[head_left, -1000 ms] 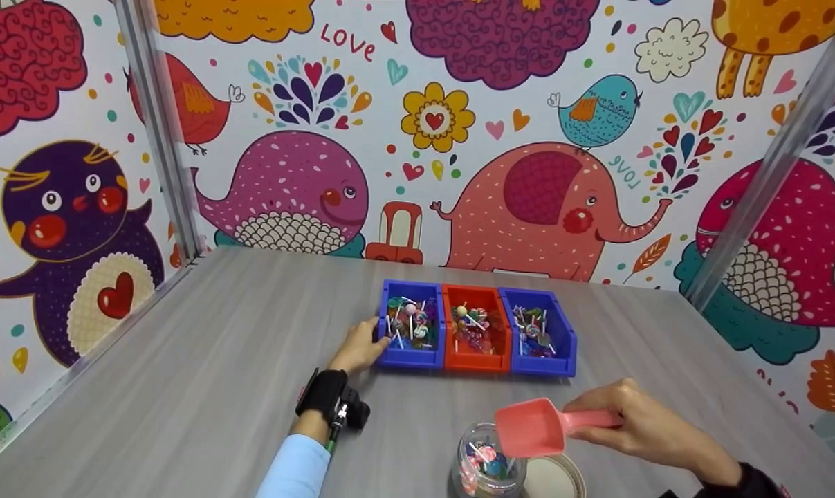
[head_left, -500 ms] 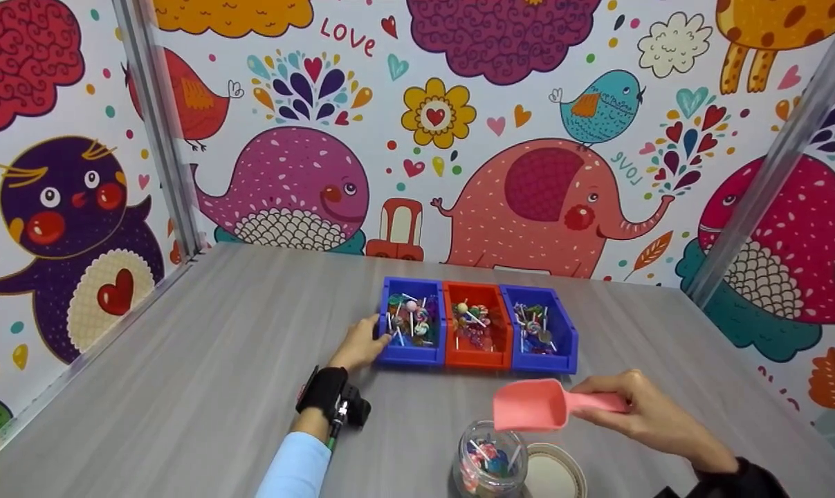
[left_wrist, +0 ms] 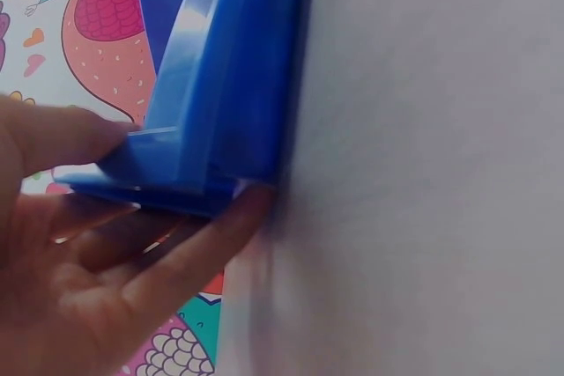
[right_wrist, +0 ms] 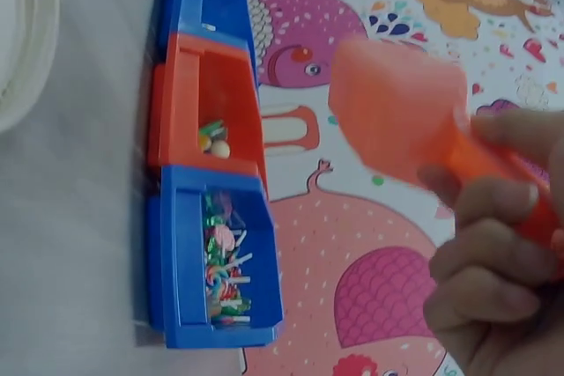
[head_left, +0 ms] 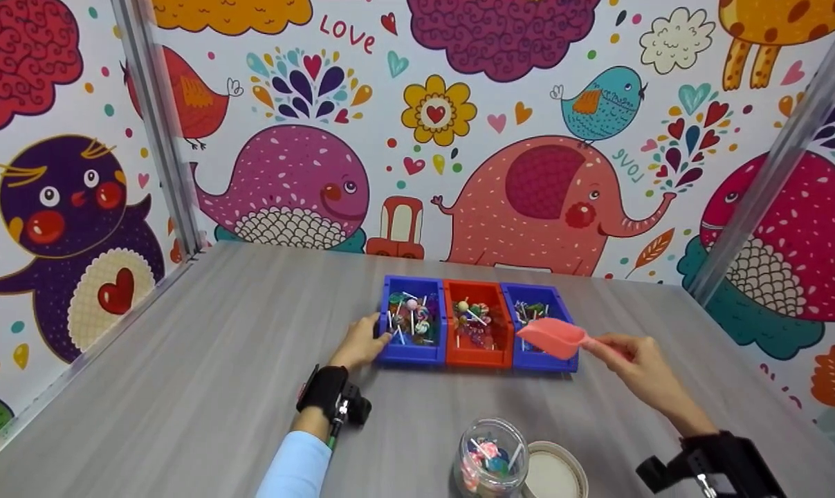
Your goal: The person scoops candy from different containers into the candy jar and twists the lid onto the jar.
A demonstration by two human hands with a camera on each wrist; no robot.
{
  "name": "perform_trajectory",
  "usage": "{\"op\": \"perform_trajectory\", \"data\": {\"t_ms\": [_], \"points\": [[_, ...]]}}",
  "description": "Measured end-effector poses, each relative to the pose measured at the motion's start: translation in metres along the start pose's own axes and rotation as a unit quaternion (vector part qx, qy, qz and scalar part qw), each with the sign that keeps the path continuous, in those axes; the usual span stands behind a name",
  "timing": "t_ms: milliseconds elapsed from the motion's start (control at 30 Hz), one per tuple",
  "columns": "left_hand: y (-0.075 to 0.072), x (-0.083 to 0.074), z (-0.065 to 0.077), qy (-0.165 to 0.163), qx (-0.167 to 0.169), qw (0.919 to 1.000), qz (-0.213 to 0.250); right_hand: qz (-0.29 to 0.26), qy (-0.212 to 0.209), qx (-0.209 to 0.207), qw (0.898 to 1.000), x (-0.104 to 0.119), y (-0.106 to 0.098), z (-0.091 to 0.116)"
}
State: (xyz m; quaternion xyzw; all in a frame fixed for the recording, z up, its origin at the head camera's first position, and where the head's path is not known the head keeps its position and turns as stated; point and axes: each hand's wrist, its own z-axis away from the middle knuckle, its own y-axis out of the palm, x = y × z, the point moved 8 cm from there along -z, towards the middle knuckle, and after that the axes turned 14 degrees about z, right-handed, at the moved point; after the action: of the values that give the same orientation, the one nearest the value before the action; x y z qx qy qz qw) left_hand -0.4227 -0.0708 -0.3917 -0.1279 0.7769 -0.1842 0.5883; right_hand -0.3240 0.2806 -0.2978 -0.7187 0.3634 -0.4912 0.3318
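Note:
My left hand (head_left: 358, 344) grips the outer side of the left blue bin (head_left: 411, 355). In the left wrist view the thumb lies over the bin's rim and the fingers (left_wrist: 194, 261) press its outer wall. A pink scoop (head_left: 555, 337) is held by its handle in my right hand (head_left: 642, 370), above the front of the right blue bin (head_left: 542, 364); no candy shows in its bowl. Between the blue bins sits a red bin (head_left: 477, 357). Lollipops (head_left: 411, 318) and small candies lie in all three bins.
A glass jar (head_left: 493, 423) partly filled with lollipops stands at the near edge of the view, with a round pale lid (head_left: 555, 474) beside it on the right. Printed cartoon walls (head_left: 431, 41) enclose the grey table (head_left: 251, 346) at the back and sides.
The scoop and right hand have moved from above the jar away and up to the right blue bin, and the scoop has tilted. My left hand keeps its hold on the left bin.

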Motion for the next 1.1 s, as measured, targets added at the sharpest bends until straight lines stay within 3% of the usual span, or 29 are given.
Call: {"op": "perform_trajectory", "data": {"t_ms": [300,567,1100], "points": [[-0.001,-0.002,0.001,0.025,0.000,0.9996,0.008,0.059,0.065,-0.014,0.996,-0.015,0.005,-0.027],[0.000,0.000,0.000,0.011,0.003,0.9999,0.012,0.124,0.077,0.040,0.988,-0.013,0.022,-0.053],[0.000,0.002,0.000,0.006,0.003,0.9999,0.014,0.232,0.164,0.128,0.950,-0.012,0.034,-0.074]]}}
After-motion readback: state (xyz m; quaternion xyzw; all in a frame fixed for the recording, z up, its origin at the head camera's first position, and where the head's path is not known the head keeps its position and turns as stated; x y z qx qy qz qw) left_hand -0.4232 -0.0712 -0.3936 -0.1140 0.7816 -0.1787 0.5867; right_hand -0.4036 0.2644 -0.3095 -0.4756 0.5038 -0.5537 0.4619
